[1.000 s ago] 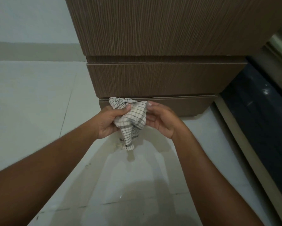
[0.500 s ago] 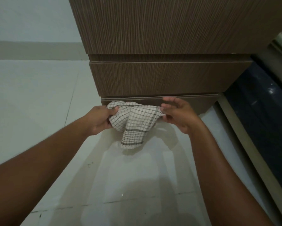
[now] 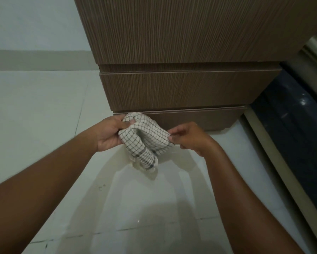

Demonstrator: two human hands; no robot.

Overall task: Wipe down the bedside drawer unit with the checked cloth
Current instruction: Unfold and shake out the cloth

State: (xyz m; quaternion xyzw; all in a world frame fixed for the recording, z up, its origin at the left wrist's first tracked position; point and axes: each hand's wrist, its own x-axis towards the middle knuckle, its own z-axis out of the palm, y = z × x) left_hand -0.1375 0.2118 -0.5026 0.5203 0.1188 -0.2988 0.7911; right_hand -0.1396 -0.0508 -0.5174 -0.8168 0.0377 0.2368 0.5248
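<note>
Left hand [image 3: 110,133] fingers curled gripping checked cloth [image 3: 144,142], right hand [image 3: 188,137] fingertips pinching its opposite edge, both forearms extended before drawer unit [image 3: 181,88]

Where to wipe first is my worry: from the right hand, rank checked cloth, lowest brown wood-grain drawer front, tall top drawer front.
1. checked cloth, pinched by the right hand
2. lowest drawer front, just beyond
3. top drawer front, far above

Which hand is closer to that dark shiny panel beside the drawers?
Right. The right hand pinches the checked cloth left of the dark panel; the left hand grips the cloth's far side, farther away.
</note>
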